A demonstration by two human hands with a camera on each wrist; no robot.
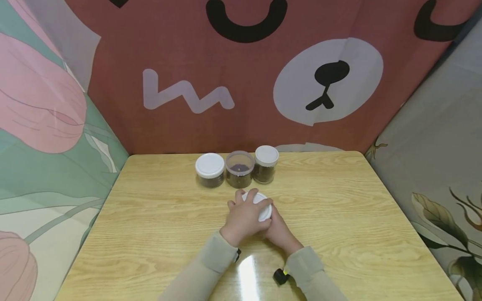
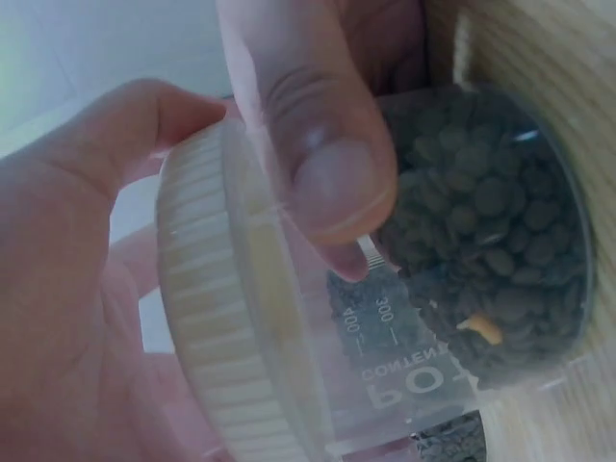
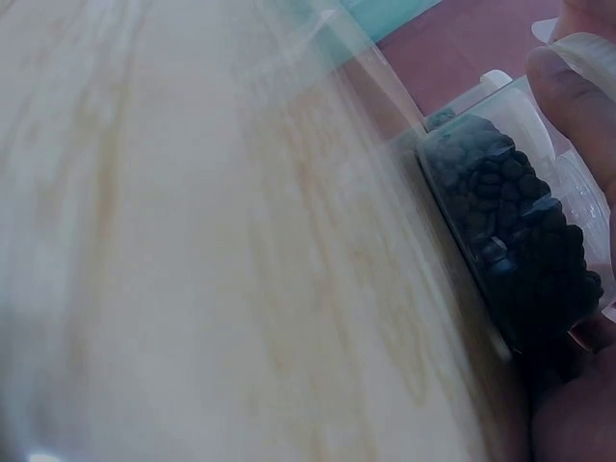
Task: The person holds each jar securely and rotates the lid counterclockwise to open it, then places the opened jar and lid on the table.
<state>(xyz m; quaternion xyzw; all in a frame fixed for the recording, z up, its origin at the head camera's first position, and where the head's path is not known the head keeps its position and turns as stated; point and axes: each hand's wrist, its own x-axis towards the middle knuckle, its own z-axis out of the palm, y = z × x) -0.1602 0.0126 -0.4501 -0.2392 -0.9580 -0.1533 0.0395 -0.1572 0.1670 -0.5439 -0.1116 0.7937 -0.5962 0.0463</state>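
Observation:
A clear plastic jar [image 2: 491, 221] stands on the table close in front of the person, part filled with small dark pellets and one orange bit. Its white ribbed lid [image 1: 265, 213] sits on top. From above, the left hand [image 1: 245, 218] grips the lid with spread, bent fingers round its rim. The right hand [image 1: 280, 234] holds the jar's body from the right side, its thumb [image 2: 332, 183] across the clear wall below the lid. In the right wrist view the pellets [image 3: 510, 231] show through the wall; much of the right hand is cut off by the frame.
Behind the hands stand three more jars in a row: a wide white-lidded jar [image 1: 210, 166], an uncovered jar [image 1: 239, 169] with dark contents, and a taller white-lidded jar [image 1: 265, 164]. The wooden table [image 1: 150, 234] meets a patterned red cloth [image 1: 180, 129] at its back edge.

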